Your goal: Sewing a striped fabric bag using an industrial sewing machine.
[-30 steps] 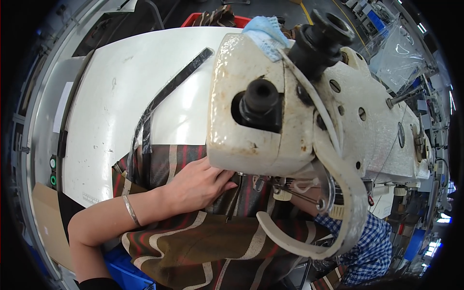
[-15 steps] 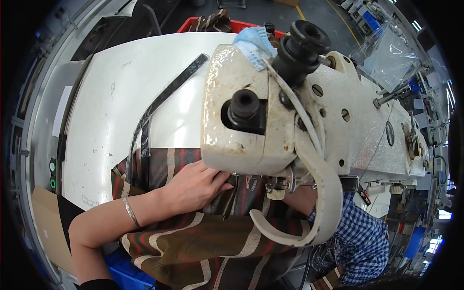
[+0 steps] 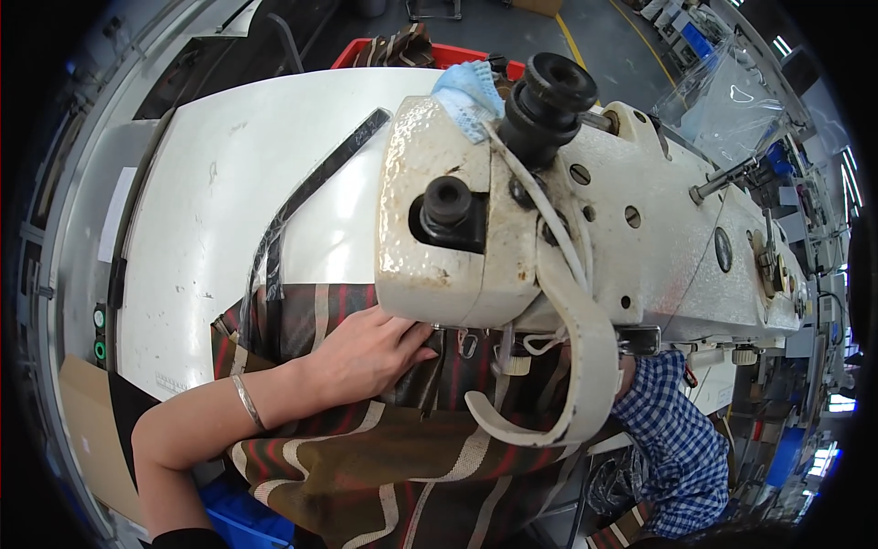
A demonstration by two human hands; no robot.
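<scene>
A brown fabric with red, white and dark stripes [image 3: 366, 467] lies under the head of a white sewing machine [image 3: 439, 284] and hangs in folds over the table's near edge. My left hand [image 3: 370, 352] rests on this fabric just left of the needle area, its fingers bent and gripping a fold by a seam; the machine head covers some fingertips. My right hand is hidden behind the machine's curved cream lever [image 3: 594, 366]. Only a bit of bare wrist [image 3: 626, 375] and a blue checked sleeve [image 3: 677, 439] show on that side.
A long black strip [image 3: 315, 183] runs over the white tabletop [image 3: 192, 256] to the fabric. A light blue cloth [image 3: 471, 96] sits on the machine head. Behind stands a red bin [image 3: 448, 55] with striped fabric; a blue container [image 3: 242, 517] is below the table at left.
My right forearm has shifted to the right, away from the needle area. My left hand stays in place on the fabric. The view has tilted slightly, with the machine appearing farther left.
</scene>
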